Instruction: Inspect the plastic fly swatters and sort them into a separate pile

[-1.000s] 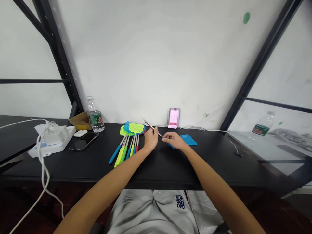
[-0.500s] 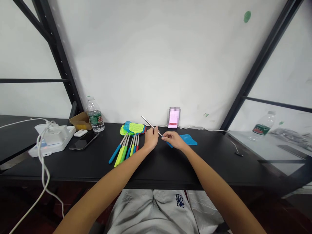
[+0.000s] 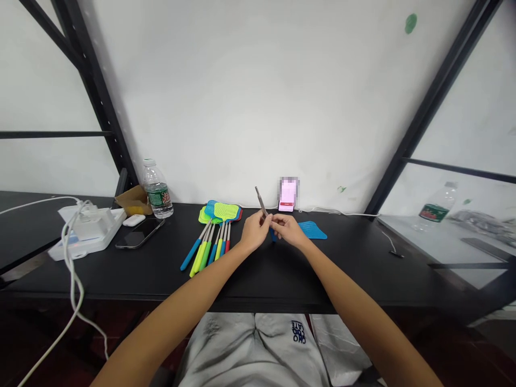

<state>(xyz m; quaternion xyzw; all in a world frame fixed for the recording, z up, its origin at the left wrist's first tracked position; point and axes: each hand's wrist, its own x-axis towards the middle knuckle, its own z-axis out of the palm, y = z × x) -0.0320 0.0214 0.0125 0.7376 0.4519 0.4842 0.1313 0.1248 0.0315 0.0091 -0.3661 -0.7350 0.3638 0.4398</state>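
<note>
A long black counter (image 3: 282, 274) runs along a white wall (image 3: 250, 91), with black metal frame bars (image 3: 100, 102) slanting up at either side. Both forearms reach forward from the near edge and meet over the middle of the counter, toward its back edge. The left hand (image 3: 255, 232) is closed on a thin metal rod (image 3: 262, 202) that sticks up and tilts slightly left from its fingertips. The right hand (image 3: 288, 231) touches it, pinching a blue handle (image 3: 273, 235) at the rod's lower end. Just right of the hands a blue swatter head (image 3: 312, 230) lies flat on the counter. To the left of the hands a bundle of fly swatters (image 3: 213, 231) lies with coloured handles pointing at the near edge and mesh heads toward the wall. Farther left stand a water bottle (image 3: 155, 189), a small cardboard box (image 3: 132, 200), a dark phone (image 3: 139, 233) lying flat, a white earbud case (image 3: 133, 220) and a white power strip (image 3: 86, 228) with cables at the left end. A small pink device (image 3: 287, 194) stands against the wall behind the hands. Another bottle (image 3: 433, 207) sits on a separate surface at the right.
</note>
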